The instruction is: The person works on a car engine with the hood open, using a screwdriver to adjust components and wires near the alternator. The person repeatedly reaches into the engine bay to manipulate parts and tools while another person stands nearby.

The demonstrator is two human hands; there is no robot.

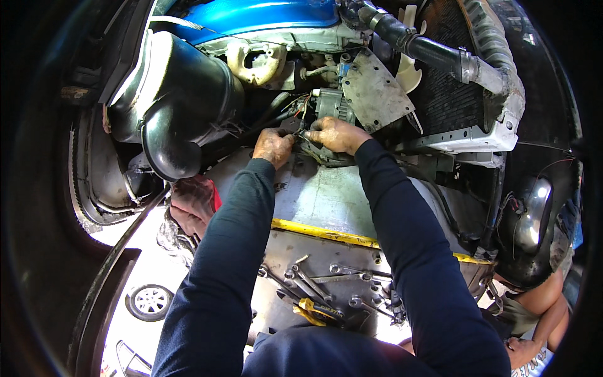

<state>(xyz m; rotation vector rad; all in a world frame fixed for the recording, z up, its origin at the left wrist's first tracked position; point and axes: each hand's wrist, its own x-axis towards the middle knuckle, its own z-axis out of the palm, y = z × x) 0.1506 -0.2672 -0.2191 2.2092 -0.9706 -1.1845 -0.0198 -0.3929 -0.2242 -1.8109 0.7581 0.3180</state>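
My left hand and my right hand meet over the grey metal panel in an engine bay. Their fingertips pinch thin wires between them; the exact point of grip is small and partly hidden by the fingers. Just beyond my right hand sits a finned, silver alternator, with red and pale wires at its left side. A flat grey metal plate with holes stands to its right. Darker cables run below my fingers.
A large black air duct fills the left. The radiator, its hose and pale fan stand right. A yellow bar crosses in front; several wrenches and yellow-handled pliers lie below. Another person's arm shows lower right.
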